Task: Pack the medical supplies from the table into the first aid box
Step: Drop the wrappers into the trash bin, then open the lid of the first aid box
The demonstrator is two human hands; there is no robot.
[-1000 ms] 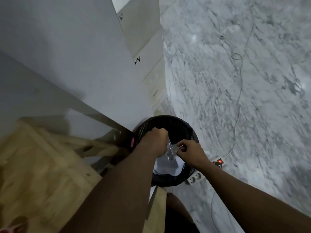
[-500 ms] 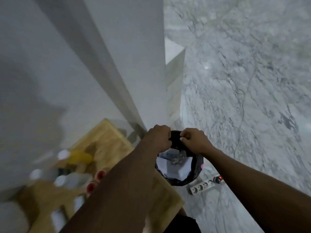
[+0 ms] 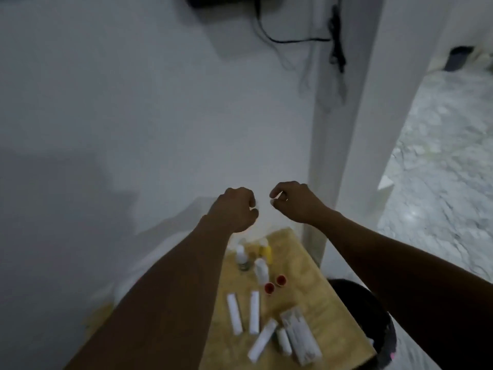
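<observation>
My left hand [image 3: 234,209] and my right hand [image 3: 296,202] hover side by side above the far end of a wooden table [image 3: 306,263], fingers loosely curled, nothing in either. Below them on the table stand two white bottles [image 3: 240,253] and a yellow bottle [image 3: 267,252]. Two red caps [image 3: 269,288] lie nearer. Toward the front lie several long white sachets [image 3: 234,313], a small white tube [image 3: 283,341] and a clear flat packet [image 3: 300,335]. No first aid box shows clearly; my left forearm hides the table's left side.
A black lined bin [image 3: 373,311] stands on the floor against the table's right edge. A white wall is straight ahead, with a white pillar [image 3: 346,156] at the right. Marble floor [image 3: 440,196] lies beyond it. Black cables [image 3: 336,49] hang high on the wall.
The view has swung from the bin up and left to the table. Both hands have let go at the bin and risen over the table's far end.
</observation>
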